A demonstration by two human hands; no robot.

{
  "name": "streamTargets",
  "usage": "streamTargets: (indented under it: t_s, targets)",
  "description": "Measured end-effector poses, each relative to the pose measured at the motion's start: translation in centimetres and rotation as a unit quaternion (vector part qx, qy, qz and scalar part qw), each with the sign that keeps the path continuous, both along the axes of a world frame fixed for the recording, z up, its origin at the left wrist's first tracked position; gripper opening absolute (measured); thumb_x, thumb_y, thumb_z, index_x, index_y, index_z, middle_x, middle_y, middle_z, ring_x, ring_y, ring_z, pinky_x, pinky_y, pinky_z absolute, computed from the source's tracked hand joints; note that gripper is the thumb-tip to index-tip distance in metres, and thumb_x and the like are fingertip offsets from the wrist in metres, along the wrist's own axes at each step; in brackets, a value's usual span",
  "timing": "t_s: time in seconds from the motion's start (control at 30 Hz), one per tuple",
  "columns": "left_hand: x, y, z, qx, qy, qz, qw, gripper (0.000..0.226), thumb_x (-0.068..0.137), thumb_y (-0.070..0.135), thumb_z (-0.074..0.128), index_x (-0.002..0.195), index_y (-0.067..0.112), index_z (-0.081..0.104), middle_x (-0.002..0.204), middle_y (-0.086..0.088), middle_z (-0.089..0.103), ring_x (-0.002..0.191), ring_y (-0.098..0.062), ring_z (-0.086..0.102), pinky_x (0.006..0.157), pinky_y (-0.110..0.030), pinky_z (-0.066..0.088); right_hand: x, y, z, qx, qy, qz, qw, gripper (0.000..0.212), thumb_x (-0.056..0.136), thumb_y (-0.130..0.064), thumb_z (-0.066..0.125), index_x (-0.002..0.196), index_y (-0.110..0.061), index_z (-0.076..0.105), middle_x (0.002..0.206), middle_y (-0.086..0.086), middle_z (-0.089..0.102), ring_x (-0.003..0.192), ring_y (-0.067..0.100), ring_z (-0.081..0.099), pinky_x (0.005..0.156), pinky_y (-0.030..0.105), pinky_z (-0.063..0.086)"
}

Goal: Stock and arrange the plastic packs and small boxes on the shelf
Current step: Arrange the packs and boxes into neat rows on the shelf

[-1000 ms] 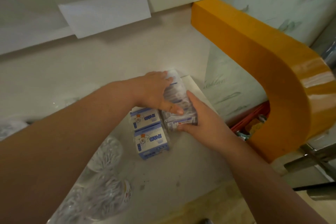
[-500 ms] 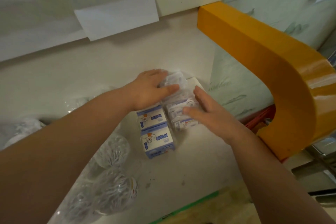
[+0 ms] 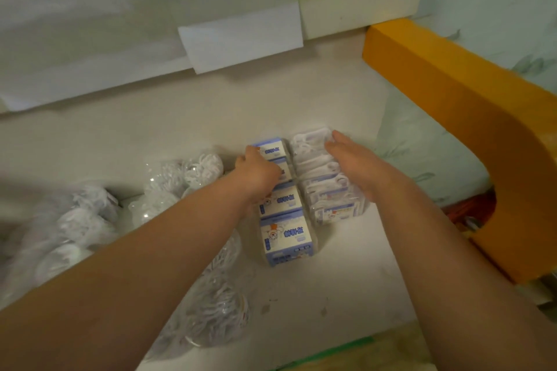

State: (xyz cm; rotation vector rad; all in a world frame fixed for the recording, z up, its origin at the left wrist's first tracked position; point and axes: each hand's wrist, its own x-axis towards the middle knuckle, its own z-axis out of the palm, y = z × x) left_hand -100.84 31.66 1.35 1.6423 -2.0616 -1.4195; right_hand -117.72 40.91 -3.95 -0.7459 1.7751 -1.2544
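Left hand (image 3: 259,172) curls onto the blue boxes (image 3: 284,205); flat right hand (image 3: 352,166) presses the clear packs (image 3: 322,178). An uneven shove could skew either row.

No text can be read with certainty. The small boxes (image 3: 287,236) on the shelf (image 3: 346,286) carry blue printed characters and a cartoon animal figure on their white-and-blue tops, but the characters are too blurred to make out. The clear plastic packs (image 3: 331,193) beside them show a blue label strip at the near end, equally illegible.
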Motion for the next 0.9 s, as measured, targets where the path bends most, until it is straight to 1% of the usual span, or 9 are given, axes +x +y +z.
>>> streamTargets:
  t_s: [0.2,0.3,0.37,0.43,0.57,0.63,0.73,0.8,0.9]
  targets:
    - [-0.2,-0.1,-0.3,0.009,0.001,-0.015,1.000,0.058,0.096,0.018,0.056,0.145,0.016,0.024,0.139,-0.014,0.045,0.114,-0.037,0.057,0.090,-0.053,0.053,0.1,0.2,0.0,0.012,0.030,0.019,0.999,0.057,0.102,-0.039,0.040,0.154,-0.040,0.018,0.156,-0.009,0.032,0.109,0.007,0.042,0.094,0.034,0.031]
    - [-0.5,-0.1,-0.2,0.011,-0.005,-0.006,1.000,0.057,0.097,0.016,0.055,0.145,0.017,0.024,0.138,-0.014,0.047,0.112,-0.035,0.058,0.088,-0.049,0.054,0.1,0.5,0.6,0.003,0.046,0.005,0.999,0.052,0.101,-0.039,0.042,0.152,-0.033,0.031,0.148,-0.006,0.043,0.105,0.008,0.051,0.095,0.034,0.036]
    - [-0.5,0.2,0.1,0.006,-0.019,0.006,1.000,0.059,0.097,0.015,0.054,0.147,0.016,0.022,0.139,-0.015,0.046,0.115,-0.034,0.057,0.091,-0.047,0.052,0.2,1.1,0.8,-0.005,0.058,-0.033,0.998,0.048,0.100,-0.041,0.041,0.147,-0.030,0.040,0.147,-0.002,0.046,0.113,0.013,0.054,0.100,0.037,0.039]
    - [-0.2,0.9,0.6,0.012,-0.013,0.014,1.000,0.055,0.097,0.015,0.053,0.145,0.018,0.027,0.137,-0.015,0.048,0.114,-0.033,0.058,0.093,-0.049,0.052,0.8,2.4,0.8,-0.011,0.056,-0.076,0.995,0.042,0.096,-0.046,0.040,0.137,-0.041,0.050,0.146,-0.005,0.047,0.121,0.014,0.052,0.101,0.039,0.040]
    - [1.7,3.6,1.7,-0.026,-0.013,-0.061,0.998,0.051,0.095,0.023,0.052,0.142,0.026,0.033,0.139,-0.005,0.043,0.111,-0.025,0.057,0.076,-0.038,0.053,3.3,6.4,0.4,-0.055,0.026,-0.069,0.996,0.046,0.083,-0.064,0.048,0.126,-0.049,0.052,0.121,-0.025,0.060,0.105,-0.010,0.055,0.087,0.030,0.044]
    - [3.4,4.9,1.6,-0.127,-0.085,-0.198,0.968,0.067,0.088,0.043,0.060,0.146,0.032,0.027,0.151,-0.002,0.024,0.136,-0.028,0.033,0.098,-0.043,0.045,4.3,7.8,0.2,-0.076,0.049,-0.016,0.996,0.026,0.086,-0.058,0.054,0.112,-0.060,0.051,0.103,-0.031,0.061,0.087,-0.023,0.056,0.073,0.017,0.047]
    - [5.9,6.5,1.2,-0.250,-0.231,-0.385,0.858,0.107,0.071,0.069,0.064,0.152,0.031,0.004,0.161,0.002,-0.012,0.149,-0.020,-0.012,0.119,-0.045,0.019,5.1,9.0,0.1,-0.082,0.066,0.045,0.993,0.048,0.080,-0.042,0.067,0.103,-0.079,0.046,0.108,-0.043,0.060,0.101,-0.019,0.058,0.075,0.006,0.048]
    - [6.5,7.0,0.7,-0.304,-0.275,-0.422,0.809,0.105,0.076,0.062,0.066,0.153,0.025,0.004,0.162,-0.004,-0.013,0.149,-0.023,-0.010,0.117,-0.041,0.025,5.2,9.3,-0.2,-0.070,0.091,0.057,0.992,0.065,0.076,-0.035,0.070,0.112,-0.080,0.039,0.112,-0.049,0.055,0.107,-0.017,0.056,0.081,0.005,0.045]
    - [6.0,7.5,0.3,-0.367,-0.280,-0.417,0.783,0.084,0.091,0.048,0.058,0.153,0.019,0.009,0.162,-0.010,-0.001,0.149,-0.028,0.002,0.114,-0.039,0.031,4.9,9.1,-0.4,-0.074,0.158,0.066,0.982,0.071,0.084,-0.024,0.070,0.107,-0.081,0.035,0.113,-0.048,0.055,0.106,-0.017,0.056,0.080,0.006,0.045]
